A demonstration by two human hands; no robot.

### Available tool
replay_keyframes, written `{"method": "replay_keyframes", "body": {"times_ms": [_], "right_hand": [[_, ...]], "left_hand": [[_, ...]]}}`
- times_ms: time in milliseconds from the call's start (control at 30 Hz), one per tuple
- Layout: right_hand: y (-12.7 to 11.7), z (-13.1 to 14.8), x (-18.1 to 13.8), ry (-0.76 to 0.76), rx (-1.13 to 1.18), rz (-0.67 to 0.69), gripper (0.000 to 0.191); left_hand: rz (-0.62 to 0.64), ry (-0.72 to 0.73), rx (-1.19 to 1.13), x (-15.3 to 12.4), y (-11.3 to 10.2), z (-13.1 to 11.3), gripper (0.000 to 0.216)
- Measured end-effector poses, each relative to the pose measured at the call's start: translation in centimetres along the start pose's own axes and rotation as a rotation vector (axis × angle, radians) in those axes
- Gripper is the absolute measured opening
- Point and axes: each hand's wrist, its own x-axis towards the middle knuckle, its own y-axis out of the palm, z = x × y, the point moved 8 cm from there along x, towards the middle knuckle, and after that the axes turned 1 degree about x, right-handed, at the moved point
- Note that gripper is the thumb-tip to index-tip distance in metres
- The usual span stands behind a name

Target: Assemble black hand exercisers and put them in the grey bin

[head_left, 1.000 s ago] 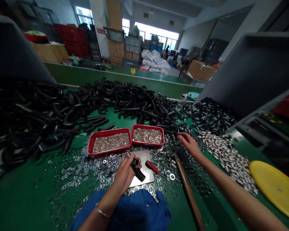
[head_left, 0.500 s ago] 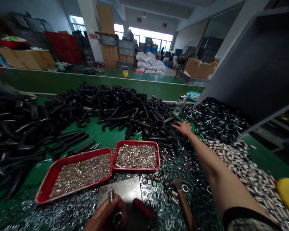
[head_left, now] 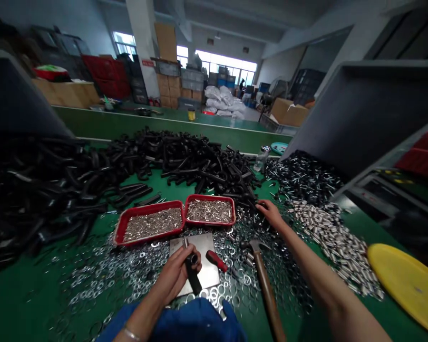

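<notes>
My left hand (head_left: 183,266) is wrapped round a black handle-like part (head_left: 193,280) with a coiled or threaded metal piece (head_left: 185,242) standing up from it. It is over a flat metal plate (head_left: 210,275). A red-and-black screwdriver (head_left: 217,262) lies on the plate's right side. My right hand (head_left: 270,213) reaches out to the small dark parts and metal rings right of the red trays. Its fingers are curled together at the tips, and what they pinch is too small and dark to name. A hammer (head_left: 266,289) with a wooden handle lies between my arms.
Two red trays (head_left: 117,235) of small metal pins stand behind the plate. Black curved handles (head_left: 185,156) are heaped behind them. Loose rings (head_left: 128,270) cover the bench. Metal cylinders (head_left: 328,232), dark screws (head_left: 303,175), a clear jar (head_left: 261,159) and a yellow lid (head_left: 406,285) are at right.
The view has shifted, showing more of the bench front and my lap. My right hand has drawn back from the black handles, and its fingers have curled in. My left hand still holds its part.
</notes>
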Motion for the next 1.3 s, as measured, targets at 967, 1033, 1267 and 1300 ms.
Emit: {"method": "replay_keyframes", "body": {"times_ms": [967,1033,1267,1300], "right_hand": [[3.0,27.9,-20.2,-0.275,0.474,0.170,0.017],[2.8,27.9,-20.2,-0.382,0.401,0.183,0.014],[2.5,28.2,-19.8,-0.740,0.207,0.228,0.028],[2.7,28.1,-19.6,-0.746,0.194,0.241,0.029]], "left_hand": [[-0.172,0.235,0.147,-6.9,2.6,-4.2,0.045],[-0.164,0.209,0.199,-6.6,2.5,-4.1,0.045],[-0.098,0.148,0.357,-5.9,2.9,-4.5,0.040],[-0.094,0.147,0.386,-5.8,2.9,-4.8,0.040]]}}
